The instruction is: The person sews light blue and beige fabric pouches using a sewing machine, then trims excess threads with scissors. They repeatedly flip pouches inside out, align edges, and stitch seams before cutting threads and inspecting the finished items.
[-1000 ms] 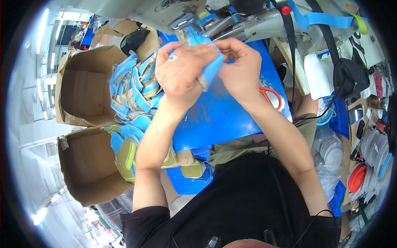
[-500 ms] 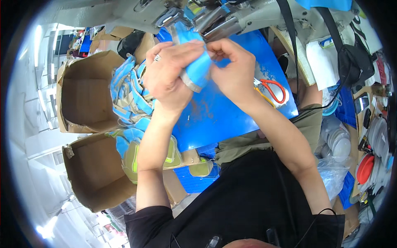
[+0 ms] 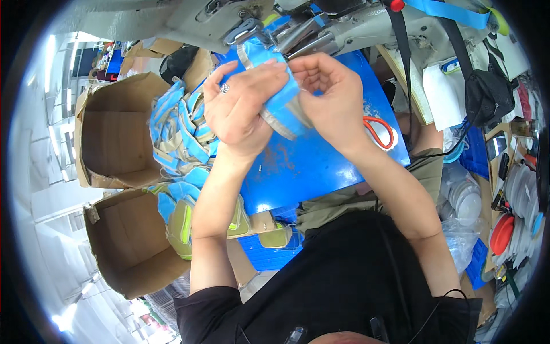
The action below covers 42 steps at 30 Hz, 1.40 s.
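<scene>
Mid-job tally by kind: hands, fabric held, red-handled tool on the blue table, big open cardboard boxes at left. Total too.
Hands: 2 (left hand, right hand)
Held blue-and-grey fabric piece: 1
Red-handled tool: 1
Big open boxes: 2 (upper box, lower box)
Total: 6

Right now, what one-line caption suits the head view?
Left hand grips a blue-grey strip above the blue table, right hand at its edge, fabric heap at left.
</scene>
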Tool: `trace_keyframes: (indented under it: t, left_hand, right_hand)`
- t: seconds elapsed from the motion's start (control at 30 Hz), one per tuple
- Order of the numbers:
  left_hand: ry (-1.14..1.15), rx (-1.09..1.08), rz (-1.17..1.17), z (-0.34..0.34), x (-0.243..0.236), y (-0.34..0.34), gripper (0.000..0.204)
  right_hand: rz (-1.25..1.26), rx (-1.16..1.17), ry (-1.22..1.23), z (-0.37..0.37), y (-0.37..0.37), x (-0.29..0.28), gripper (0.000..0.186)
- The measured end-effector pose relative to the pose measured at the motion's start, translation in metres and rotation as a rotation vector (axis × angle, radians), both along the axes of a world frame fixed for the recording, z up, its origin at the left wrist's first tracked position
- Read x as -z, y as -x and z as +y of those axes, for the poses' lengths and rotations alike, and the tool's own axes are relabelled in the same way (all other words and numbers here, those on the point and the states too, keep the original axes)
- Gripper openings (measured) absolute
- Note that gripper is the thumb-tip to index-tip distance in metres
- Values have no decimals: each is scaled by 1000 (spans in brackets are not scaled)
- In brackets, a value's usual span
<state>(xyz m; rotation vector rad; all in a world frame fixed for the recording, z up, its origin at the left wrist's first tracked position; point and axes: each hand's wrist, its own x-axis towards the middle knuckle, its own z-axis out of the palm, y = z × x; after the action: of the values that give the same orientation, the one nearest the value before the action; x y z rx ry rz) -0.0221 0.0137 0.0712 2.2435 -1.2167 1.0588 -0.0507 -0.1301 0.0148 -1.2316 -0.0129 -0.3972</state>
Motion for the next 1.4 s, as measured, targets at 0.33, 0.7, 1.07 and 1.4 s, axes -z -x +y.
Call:
trace_keyframes:
  t: [0.33, 0.7, 1.07, 1.4]
  left_hand:
    - [-20, -12, -52, -5, -1, 4, 16]
    - [58, -28, 62, -10, -2, 13, 14]
    - [419, 79, 700, 0, 2, 26, 22]
    - [417, 85, 809, 4, -10, 30, 17]
  right_hand:
    - [84, -184, -43, -16, -1, 6, 21]
    - [131, -372, -157, -33, 0, -12, 35]
    - [49, -411, -151, -32, 14, 1, 37]
    - [21, -740, -392, -40, 2, 4, 39]
